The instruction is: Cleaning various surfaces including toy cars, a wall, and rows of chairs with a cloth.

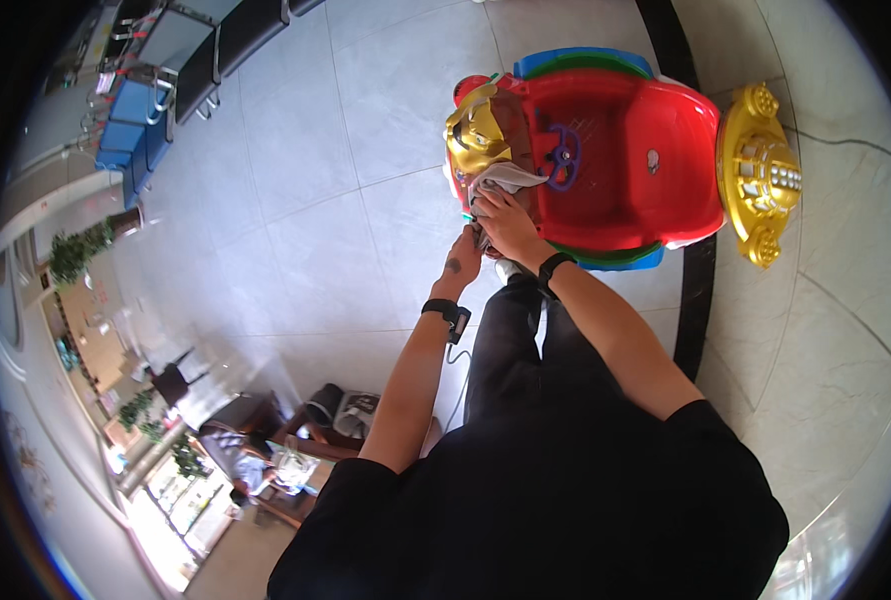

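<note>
A red plastic kiddie ride (663, 150) with a purple steering wheel (563, 156) stands on the tiled floor in front of me. At its left end is a gold figure head (479, 131). A grey cloth (509, 177) lies bunched on the ride's end just below this head. My right hand (507, 219) presses on the cloth, its fingers bent over it. My left hand (466, 255) grips the lower end of the cloth near the ride's edge. Both wrists wear black bands.
A gold ornamental panel (760, 176) rises at the ride's right end, beside a wall. A dark cable (850, 141) runs right of it. Black and blue seats (134, 127) stand at the upper left. At the lower left, a person (250, 469) is by a table, near a chair holding bags (355, 412).
</note>
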`<state>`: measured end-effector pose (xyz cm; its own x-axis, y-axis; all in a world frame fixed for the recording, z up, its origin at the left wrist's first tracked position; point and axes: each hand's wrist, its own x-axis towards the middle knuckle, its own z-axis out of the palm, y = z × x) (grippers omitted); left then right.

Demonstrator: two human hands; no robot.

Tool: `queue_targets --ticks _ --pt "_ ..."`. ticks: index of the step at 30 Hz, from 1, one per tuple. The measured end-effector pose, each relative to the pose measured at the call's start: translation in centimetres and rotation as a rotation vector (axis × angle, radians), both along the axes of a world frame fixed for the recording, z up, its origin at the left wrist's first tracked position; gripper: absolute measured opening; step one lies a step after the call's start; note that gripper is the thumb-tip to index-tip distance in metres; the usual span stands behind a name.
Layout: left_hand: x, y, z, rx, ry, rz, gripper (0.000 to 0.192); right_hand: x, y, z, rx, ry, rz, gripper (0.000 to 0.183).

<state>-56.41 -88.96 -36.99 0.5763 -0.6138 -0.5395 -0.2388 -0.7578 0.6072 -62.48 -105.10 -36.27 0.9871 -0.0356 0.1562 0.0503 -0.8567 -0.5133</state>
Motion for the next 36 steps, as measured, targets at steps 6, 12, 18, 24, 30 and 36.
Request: queue_targets --ticks 6,12,18,24,30,36 --pt "3.6 -1.3 2.9 0.041 -0.079 -0.232 0.032 1.8 0.0 -1.0 -0.095 -0.015 -0.003 0.024" --pt "5.1 -1.1 0.4 0.069 0.017 -0.266 0.039 2.2 1.4 -1.8 -0.23 0.029 -0.105 0.027" --pt "9.6 -1.2 -0.4 0.131 0.128 -0.354 0.049 4.4 2.5 -0.8 -0.14 0.159 -0.188 0.024" --pt "17.4 -2.0 2.0 0.242 0.272 -0.721 0.046 7.4 6.0 -1.8 -0.133 0.247 -0.432 0.028" --pt "21.3 -2.7 5.8 0.219 0.239 -0.936 0.037 9.2 9.6 -4.5 0.194 0.611 -0.411 0.019" --pt "20.9 -0.8 5.8 -0.038 0.123 -0.803 0.035 7.3 7.9 -0.5 0.416 -0.003 -0.522 0.02"
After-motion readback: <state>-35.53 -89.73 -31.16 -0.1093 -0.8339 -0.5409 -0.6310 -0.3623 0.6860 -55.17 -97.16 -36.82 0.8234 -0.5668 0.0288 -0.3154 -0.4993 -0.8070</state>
